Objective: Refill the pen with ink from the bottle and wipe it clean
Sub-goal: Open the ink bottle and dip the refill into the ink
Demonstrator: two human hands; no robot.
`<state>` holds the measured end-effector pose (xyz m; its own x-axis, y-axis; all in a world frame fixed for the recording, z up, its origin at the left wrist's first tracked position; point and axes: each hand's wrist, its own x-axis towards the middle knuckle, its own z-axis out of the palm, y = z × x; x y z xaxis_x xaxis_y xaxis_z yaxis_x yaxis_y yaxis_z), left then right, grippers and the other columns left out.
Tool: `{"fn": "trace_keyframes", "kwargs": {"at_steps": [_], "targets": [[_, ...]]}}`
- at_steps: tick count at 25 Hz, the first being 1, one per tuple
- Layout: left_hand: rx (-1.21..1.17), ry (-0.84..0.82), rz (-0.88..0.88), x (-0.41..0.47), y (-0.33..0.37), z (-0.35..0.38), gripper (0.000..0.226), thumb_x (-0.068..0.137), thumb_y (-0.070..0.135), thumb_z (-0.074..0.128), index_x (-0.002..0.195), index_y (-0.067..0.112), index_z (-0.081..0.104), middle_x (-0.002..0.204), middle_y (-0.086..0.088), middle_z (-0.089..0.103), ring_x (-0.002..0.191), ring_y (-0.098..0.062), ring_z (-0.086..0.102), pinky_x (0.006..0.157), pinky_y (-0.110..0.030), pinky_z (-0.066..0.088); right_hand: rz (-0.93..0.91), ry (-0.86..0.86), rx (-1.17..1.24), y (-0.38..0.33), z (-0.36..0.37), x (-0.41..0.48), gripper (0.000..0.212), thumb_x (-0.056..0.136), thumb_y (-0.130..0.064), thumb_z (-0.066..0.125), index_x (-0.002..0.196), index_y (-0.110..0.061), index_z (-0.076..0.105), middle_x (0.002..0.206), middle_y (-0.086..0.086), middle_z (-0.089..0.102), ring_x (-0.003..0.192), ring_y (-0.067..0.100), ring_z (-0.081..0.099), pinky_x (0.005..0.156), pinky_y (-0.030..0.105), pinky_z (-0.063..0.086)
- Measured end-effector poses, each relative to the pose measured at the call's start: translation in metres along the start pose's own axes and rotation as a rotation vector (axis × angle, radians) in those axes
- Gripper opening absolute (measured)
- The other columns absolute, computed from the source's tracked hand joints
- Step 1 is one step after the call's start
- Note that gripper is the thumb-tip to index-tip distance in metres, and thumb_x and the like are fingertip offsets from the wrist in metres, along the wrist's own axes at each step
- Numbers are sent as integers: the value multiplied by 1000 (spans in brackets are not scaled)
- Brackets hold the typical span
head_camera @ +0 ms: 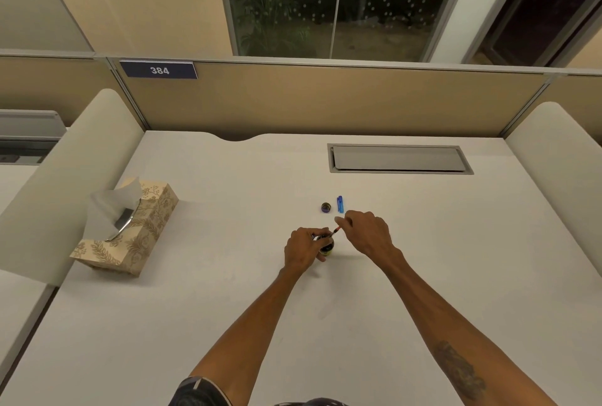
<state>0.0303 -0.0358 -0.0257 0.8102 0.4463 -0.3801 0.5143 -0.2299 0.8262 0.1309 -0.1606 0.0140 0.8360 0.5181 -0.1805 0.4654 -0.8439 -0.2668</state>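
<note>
On the smooth white desk, the left hand has its fingers wrapped around a small, round, dark ink bottle, while the right hand pinches a thin pen part with a red end, tilted down to the bottle's mouth. Just behind the hands lie a little round bottle cap and a shiny blue pen cap, close together but apart. Off to the left sits a leafy-patterned tissue box with soft white tissue poking up, and at the back are a flat grey hatch and a tan wall panel.
</note>
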Motion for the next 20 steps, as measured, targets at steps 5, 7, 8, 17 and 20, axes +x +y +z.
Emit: {"fn": "trace_keyframes", "kwargs": {"at_steps": [5,7,8,17,20], "targets": [[2,-2,-12,0,2,-1,26,87,30,73,111,22,76,105,2,78,66,-22,76,65,-19,50,-107,-68,2,4,-11,5,20,95,-39,57,105,-23,66,98,-2,73,87,20,65,82,39,53],[4,-2,-16,0,2,-2,26,87,30,73,111,22,76,104,1,78,67,-22,76,64,-17,48,-105,-53,-41,4,-12,5,19,97,-36,53,103,-22,66,97,-1,72,85,21,64,80,38,49],[0,-1,-19,0,3,-2,26,87,30,73,111,22,76,103,2,78,66,-22,76,64,-18,49,-95,-46,-57,3,-11,4,20,98,-35,50,101,-21,64,94,-1,71,82,22,62,78,37,44],[-12,-4,-24,0,3,-1,26,86,30,74,111,22,76,102,0,78,67,-23,76,78,-29,55,-4,-45,-43,4,-4,0,35,100,-51,37,91,-23,56,84,-2,64,78,19,57,80,36,38],[-16,-3,-31,-1,4,-1,27,86,30,74,111,21,76,103,1,78,66,-22,76,71,-23,52,-86,-64,23,7,-11,1,22,97,-43,50,105,-26,61,98,-6,71,92,19,64,89,39,43]]}}
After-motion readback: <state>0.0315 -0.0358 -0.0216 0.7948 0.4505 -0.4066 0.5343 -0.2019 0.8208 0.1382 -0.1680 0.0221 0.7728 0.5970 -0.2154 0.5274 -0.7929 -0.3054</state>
